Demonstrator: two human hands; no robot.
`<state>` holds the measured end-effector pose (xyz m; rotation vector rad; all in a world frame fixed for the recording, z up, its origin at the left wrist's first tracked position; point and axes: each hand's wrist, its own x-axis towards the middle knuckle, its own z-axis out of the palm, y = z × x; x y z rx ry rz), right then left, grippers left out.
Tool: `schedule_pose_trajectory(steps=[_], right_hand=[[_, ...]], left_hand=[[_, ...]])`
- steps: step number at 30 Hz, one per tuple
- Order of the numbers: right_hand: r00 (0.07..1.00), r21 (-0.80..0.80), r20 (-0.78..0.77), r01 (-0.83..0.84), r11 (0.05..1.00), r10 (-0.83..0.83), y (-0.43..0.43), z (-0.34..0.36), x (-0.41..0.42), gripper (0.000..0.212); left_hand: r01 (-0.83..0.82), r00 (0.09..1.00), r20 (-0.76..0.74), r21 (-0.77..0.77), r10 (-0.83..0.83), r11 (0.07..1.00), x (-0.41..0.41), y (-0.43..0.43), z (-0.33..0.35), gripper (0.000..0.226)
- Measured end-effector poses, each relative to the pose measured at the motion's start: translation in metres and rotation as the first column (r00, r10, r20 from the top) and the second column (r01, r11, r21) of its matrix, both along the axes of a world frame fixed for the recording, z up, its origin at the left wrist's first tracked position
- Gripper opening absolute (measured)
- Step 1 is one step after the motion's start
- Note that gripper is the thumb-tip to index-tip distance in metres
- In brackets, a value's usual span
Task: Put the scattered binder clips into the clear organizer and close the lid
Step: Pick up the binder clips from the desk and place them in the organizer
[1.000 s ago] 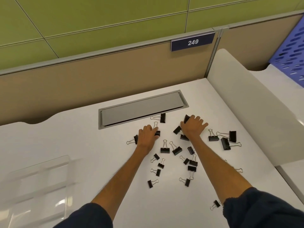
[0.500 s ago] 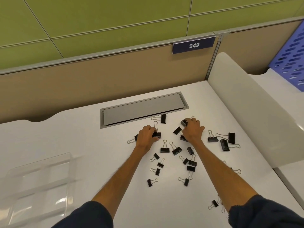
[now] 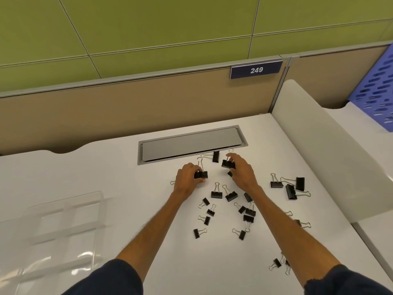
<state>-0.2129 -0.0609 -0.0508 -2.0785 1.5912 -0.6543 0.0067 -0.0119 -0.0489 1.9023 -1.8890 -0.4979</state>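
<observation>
**deskrat:** On the smooth white table, both hands are up by the brushed grey cable hatch. Left hand has its fingers pinched round one black clip, wire loops sticking up. Right hand grips another clip at its fingertips, lifted a little.

**clipfan:** And the rest? Where's the organizer?

**deskrat:** Black wedge-shaped clips with shiny wire handles are scattered between and beside the forearms, a few more off right near the curved white divider. Organizer is glossy clear plastic with square compartments, sitting well apart at near left, looks open; can't make out the lid. Dark knit sleeves, frayed edge on the right one.
</observation>
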Motion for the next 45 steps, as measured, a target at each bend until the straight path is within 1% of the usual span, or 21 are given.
schedule_pose_trajectory(steps=[5, 11, 17, 21, 29, 32, 36, 38, 41, 45], right_hand=[[0.999, 0.001, -0.029, -0.036, 0.999, 0.036, 0.01, 0.012, 0.02, 0.067], [0.997, -0.025, -0.017, -0.075, 0.997, 0.075, 0.021, 0.031, 0.038, 0.065], [0.986, -0.039, 0.033, -0.165, 0.986, 0.166, 0.038, 0.05, 0.071, 0.058], [0.971, -0.04, 0.033, -0.234, 0.971, 0.235, 0.049, 0.056, 0.103, 0.053], [0.952, -0.019, 0.046, -0.302, 0.953, 0.302, 0.074, 0.058, 0.178, 0.043], [0.948, -0.042, 0.053, -0.313, 0.949, 0.315, 0.085, 0.059, 0.206, 0.041], [0.942, -0.057, 0.044, -0.33, 0.942, 0.332, 0.1, 0.062, 0.244, 0.04], [0.941, -0.057, 0.048, -0.332, 0.942, 0.334, 0.106, 0.065, 0.265, 0.039], [0.933, -0.059, 0.055, -0.352, 0.934, 0.355, 0.117, 0.067, 0.298, 0.039], [0.928, -0.068, 0.05, -0.366, 0.928, 0.37, 0.131, 0.067, 0.34, 0.039]], left_hand=[[-0.019, 0.999, 0.046, -0.052, 0.021, 0.998, 0.014, 0.012, 0.016, 0.036], [-0.04, 0.996, 0.075, -0.107, 0.048, 0.993, 0.032, 0.031, 0.036, 0.034], [-0.09, 0.987, 0.119, -0.149, 0.108, 0.985, 0.057, 0.059, 0.059, 0.029], [-0.178, 0.977, 0.093, -0.145, 0.192, 0.973, 0.086, 0.081, 0.067, 0.027], [-0.244, 0.946, 0.178, -0.161, 0.272, 0.956, 0.149, 0.122, 0.072, 0.028], [-0.239, 0.939, 0.211, -0.163, 0.27, 0.957, 0.175, 0.134, 0.074, 0.028], [-0.245, 0.939, 0.204, -0.167, 0.276, 0.955, 0.21, 0.146, 0.08, 0.028], [-0.23, 0.936, 0.23, -0.175, 0.267, 0.957, 0.23, 0.152, 0.083, 0.029], [-0.211, 0.93, 0.274, -0.153, 0.246, 0.966, 0.264, 0.163, 0.084, 0.031], [-0.221, 0.922, 0.291, -0.141, 0.254, 0.965, 0.307, 0.181, 0.083, 0.032]])
